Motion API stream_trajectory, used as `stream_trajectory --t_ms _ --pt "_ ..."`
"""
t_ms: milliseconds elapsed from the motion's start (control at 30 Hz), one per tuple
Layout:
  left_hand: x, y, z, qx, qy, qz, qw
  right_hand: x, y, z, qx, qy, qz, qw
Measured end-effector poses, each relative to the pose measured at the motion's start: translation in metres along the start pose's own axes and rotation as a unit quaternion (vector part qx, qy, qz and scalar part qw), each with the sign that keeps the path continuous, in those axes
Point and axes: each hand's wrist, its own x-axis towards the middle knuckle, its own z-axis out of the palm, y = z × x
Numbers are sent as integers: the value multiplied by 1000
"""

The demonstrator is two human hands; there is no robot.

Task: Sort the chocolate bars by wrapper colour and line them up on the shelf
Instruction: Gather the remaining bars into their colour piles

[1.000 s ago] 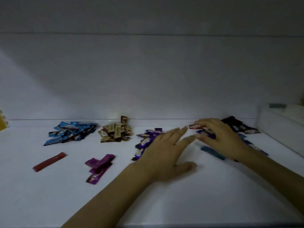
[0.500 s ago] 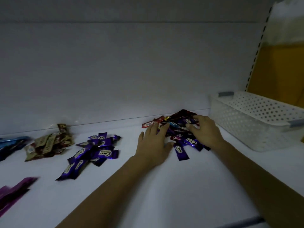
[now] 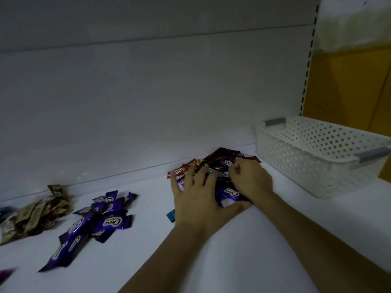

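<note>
A mixed pile of chocolate bars (image 3: 220,159) in red, purple and blue wrappers lies against the back wall of the white shelf (image 3: 243,250). My left hand (image 3: 196,199) lies flat on the pile's left side with fingers spread. My right hand (image 3: 251,180) sits on the pile's right side, its fingertips curled and pinching at a wrapper in the pile. To the left lie a sorted heap of purple bars (image 3: 95,220) and a heap of gold-brown bars (image 3: 36,214). A blue wrapper (image 3: 171,215) pokes out beside my left hand.
A white perforated basket (image 3: 317,157) with grey handles stands at the right end of the shelf, close to the pile. A blue wrapper edge (image 3: 3,211) and a magenta wrapper (image 3: 5,274) show at the left border. An orange panel lies beyond the shelf upright.
The view has swung right, so the blue, red and magenta bars left the frame. Both hands moved onto the mixed pile, and my right fingers have curled onto a wrapper.
</note>
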Motion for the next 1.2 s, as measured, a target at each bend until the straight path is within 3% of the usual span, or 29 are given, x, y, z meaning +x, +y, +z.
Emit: stream_trajectory --t_ms 133,233,367,567,667,800,967,1200 --pt "1 0 2 -40 -112 -100 988 -2 -10 -4 -28 -17 -37 999" --pt "4 -2 5 -67 -169 -88 979 -5 -14 -6 16 -23 -61 998" --pt "6 -7 12 -98 -147 -61 982 -9 -19 -2 88 -19 -87 992" --pt "14 -16 16 -175 -50 -100 978 -10 -18 3 48 -22 -100 994" --pt "13 -17 13 -216 -16 -124 968 -15 -22 -1 164 -81 -86 979" --pt "5 -13 10 -145 -87 -68 983 -25 -27 1 326 -158 -40 931" --pt "7 -10 7 -70 -83 -55 993 -13 -26 -1 356 -29 18 934" --pt "7 -10 8 -115 -113 23 987 -9 -17 5 348 -18 26 937"
